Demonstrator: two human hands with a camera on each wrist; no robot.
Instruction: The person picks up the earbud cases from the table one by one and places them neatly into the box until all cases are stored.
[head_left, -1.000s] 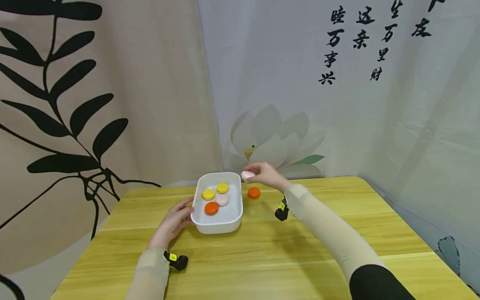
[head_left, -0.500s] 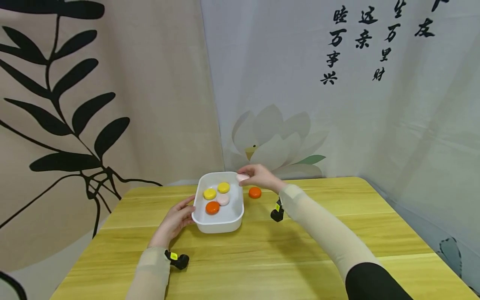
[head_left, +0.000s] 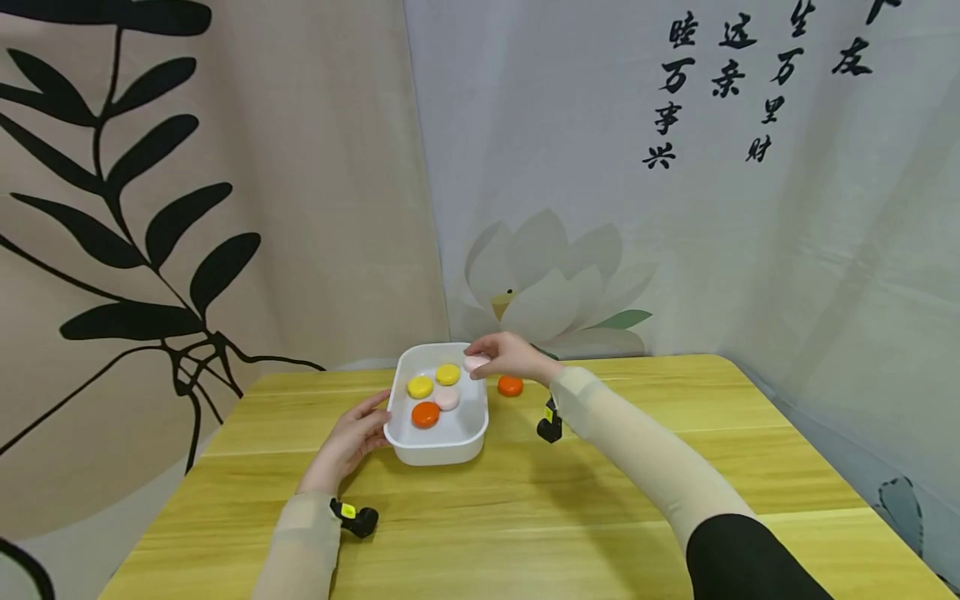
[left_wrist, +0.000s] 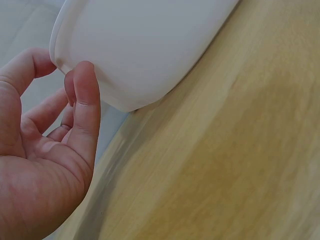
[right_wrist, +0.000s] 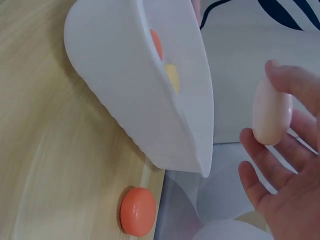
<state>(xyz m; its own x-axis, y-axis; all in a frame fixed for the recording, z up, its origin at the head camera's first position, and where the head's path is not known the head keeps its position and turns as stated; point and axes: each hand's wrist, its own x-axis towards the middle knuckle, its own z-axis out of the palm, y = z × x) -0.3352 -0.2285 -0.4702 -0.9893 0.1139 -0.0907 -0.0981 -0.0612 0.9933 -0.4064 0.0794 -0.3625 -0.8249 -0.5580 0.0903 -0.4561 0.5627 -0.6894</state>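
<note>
A white plastic box (head_left: 468, 429) with rounded corners stands on the table, holding two yellow discs, an orange disc (head_left: 425, 414) and a pale pink disc (head_left: 447, 398). My left hand (head_left: 358, 437) grips the box at its left side; in the left wrist view the thumb and fingers (left_wrist: 86, 87) meet its rim and outer wall. Over the box's far right corner, my right hand (head_left: 513, 356) pinches another pale pink disc (right_wrist: 271, 112) between thumb and fingers, above the rim. Another orange disc (head_left: 511, 385) lies on the table just right of the box.
The wooden table (head_left: 600, 517) has its far edge close behind the box. A printed curtain (head_left: 337, 208) with dark leaves, a pale flower and writing hangs behind it. Each wrist wears a small black camera (head_left: 358, 522).
My right hand has moved left with the pale pink disc, from beside the box to over its far right corner. The left hand and the box stay in place.
</note>
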